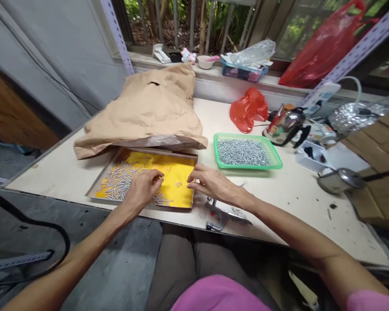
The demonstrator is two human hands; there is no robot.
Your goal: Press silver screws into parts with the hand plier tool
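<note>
The slim silver metal pins [118, 181] lie in a shallow cardboard tray [168, 207] lined with yellow sheet [183, 166], most of them heaped in its left half. Their long axes cross at many angles: some run left to right, others slant from near to far, and a looser string along the near edge lies mostly left to right with a slight tilt. A small pair of pins [178, 185] lies apart on the bare yellow between the two hands, long axis roughly left to right; which end is the tip is too small to tell. The left hand [143, 185] is over the heap's right side, thumb and forefinger curled to a narrow pinch; I cannot tell whether a pin is held there. The right hand [215, 185] reaches in over the tray's right rim, pointing left, with thumb and forefinger slightly parted. Right of the tray and farther off, a green plastic basket [246, 166] holds many similar metal pieces. A brown paper bag [145, 106] lies at the tray's far side, overhanging its far edge.
</note>
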